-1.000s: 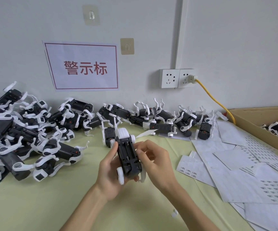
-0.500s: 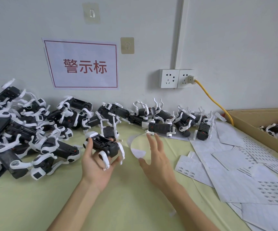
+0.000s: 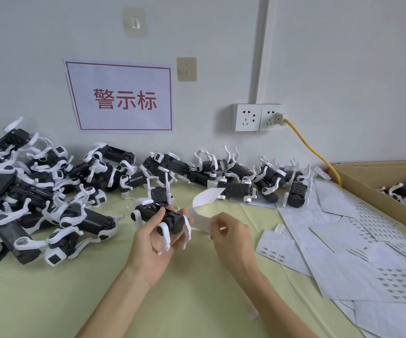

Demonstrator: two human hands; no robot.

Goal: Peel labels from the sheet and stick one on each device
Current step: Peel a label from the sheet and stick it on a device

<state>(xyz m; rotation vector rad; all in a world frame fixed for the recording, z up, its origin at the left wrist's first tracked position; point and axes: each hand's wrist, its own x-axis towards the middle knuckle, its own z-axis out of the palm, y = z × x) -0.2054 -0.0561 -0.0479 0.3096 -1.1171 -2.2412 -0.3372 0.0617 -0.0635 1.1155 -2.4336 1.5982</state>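
Note:
My left hand [image 3: 156,236] grips a black device with white legs [image 3: 159,219], held on its side above the yellow-green table [image 3: 50,301]. My right hand [image 3: 231,234] pinches a curled white strip of label backing [image 3: 203,207] just right of the device. Several more black-and-white devices [image 3: 50,191] are heaped at the left and lined along the wall [image 3: 233,175]. Label sheets [image 3: 379,240] lie spread at the right, some with rows of small printed labels.
A cardboard box [image 3: 357,176] at the right edge holds more devices. A yellow cable [image 3: 311,150] runs from the wall socket [image 3: 258,117] down behind the box. A red-lettered sign [image 3: 124,98] hangs on the wall.
My left hand has carried the device from upright in both hands to its side at the left. My right hand let go of it, opened, then took hold of the curled paper strip.

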